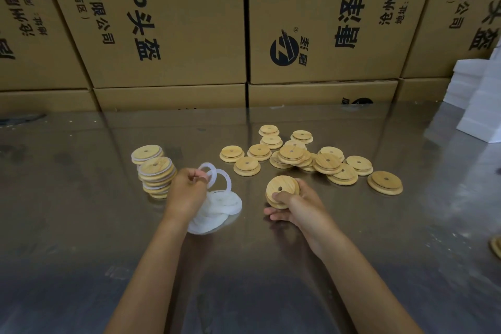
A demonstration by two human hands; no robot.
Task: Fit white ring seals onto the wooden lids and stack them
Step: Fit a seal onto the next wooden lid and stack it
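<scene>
Head view: I am working at the steel table (81, 225), my right hand (295, 205) gripping a wooden lid (282, 188) tilted on edge, hole facing me. My left hand (187, 190), just left of it, is pinching white ring seals (217, 179) above the seal pile (219, 211); the stack (156, 173) is lying nearer my left.

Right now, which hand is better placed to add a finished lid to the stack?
Left. The left hand is beside the stack, though it pinches white rings; the right hand holds a lid farther away.
</scene>
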